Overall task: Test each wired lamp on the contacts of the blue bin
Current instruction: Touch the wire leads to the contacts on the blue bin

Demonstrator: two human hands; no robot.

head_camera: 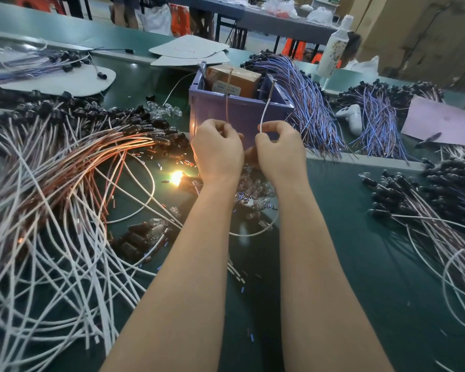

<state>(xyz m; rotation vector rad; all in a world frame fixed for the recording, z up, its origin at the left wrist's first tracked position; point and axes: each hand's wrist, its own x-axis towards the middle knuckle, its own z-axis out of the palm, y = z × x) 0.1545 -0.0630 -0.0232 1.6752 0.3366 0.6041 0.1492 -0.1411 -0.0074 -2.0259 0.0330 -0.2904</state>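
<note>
The blue bin [242, 114] stands at the middle of the green table, a brown box inside it. My left hand [217, 151] pinches a red wire [226, 108] whose bare end reaches a metal contact on the bin's rim. My right hand [281, 151] pinches a white wire [265, 111] that runs up to the other contact. Below my left wrist a lamp [177, 177] on the table glows bright yellow. Both hands are held close in front of the bin.
A big fan of red and white wired lamps [65, 183] covers the left. Blue-wired bundles [306, 103] lie right of the bin, more black-capped lamps [427, 205] at the right. Loose glass bulbs [255, 189] lie under my wrists. A white bottle [333, 47] stands behind.
</note>
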